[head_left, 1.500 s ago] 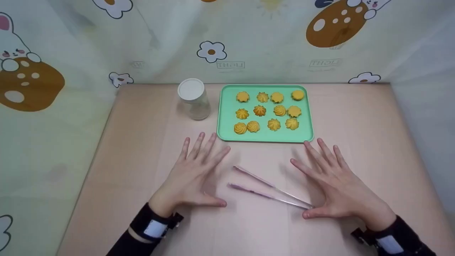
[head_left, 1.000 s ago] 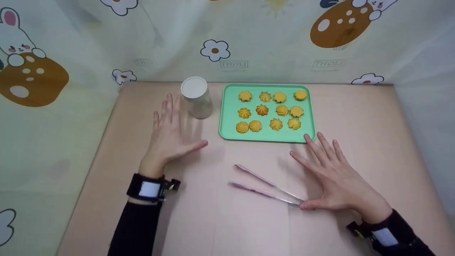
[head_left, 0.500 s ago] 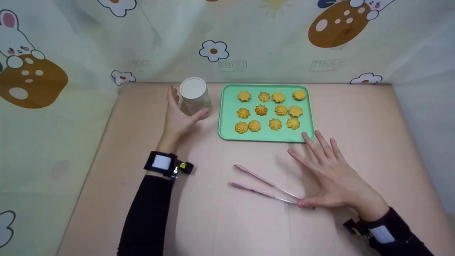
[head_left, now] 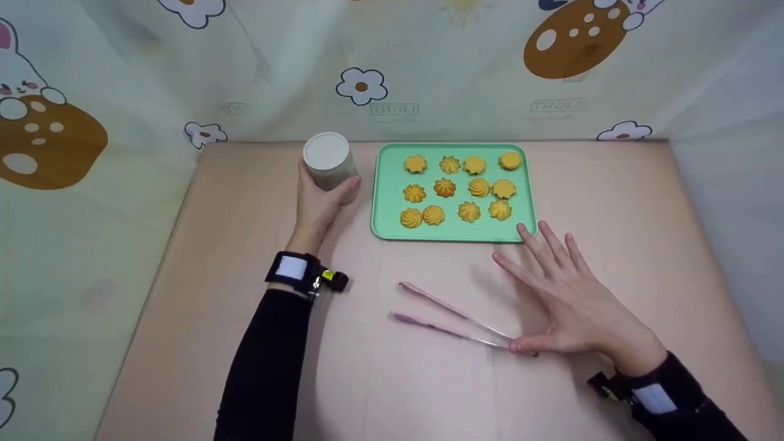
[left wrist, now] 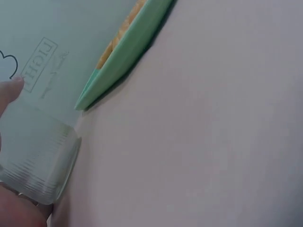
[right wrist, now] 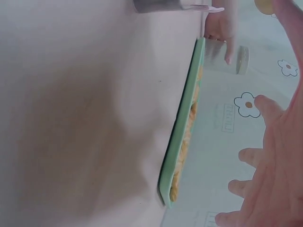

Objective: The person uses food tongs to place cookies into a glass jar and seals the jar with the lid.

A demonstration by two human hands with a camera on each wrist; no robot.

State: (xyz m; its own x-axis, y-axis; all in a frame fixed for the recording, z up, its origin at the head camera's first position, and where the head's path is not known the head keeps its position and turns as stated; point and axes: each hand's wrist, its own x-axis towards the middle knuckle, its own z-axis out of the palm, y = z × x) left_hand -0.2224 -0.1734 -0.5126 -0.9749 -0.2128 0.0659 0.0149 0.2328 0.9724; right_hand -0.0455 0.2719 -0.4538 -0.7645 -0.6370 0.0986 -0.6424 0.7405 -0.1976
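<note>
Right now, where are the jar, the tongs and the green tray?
jar (head_left: 326,151): head view, on its white lid.
tongs (head_left: 450,322): head view, between the two arms, near the hinge end.
green tray (head_left: 387,202): head view, bare left part.

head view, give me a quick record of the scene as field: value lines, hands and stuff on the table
left hand: grips the jar, thumb on its right side
jar: clear, white lid on, upright, left of the tray
right hand: flat, fingers spread, thumb at the joined end of the tongs
tongs: lying on the table, tips apart, pointing left
tray: green, holds twelve cookies in three rows
</note>
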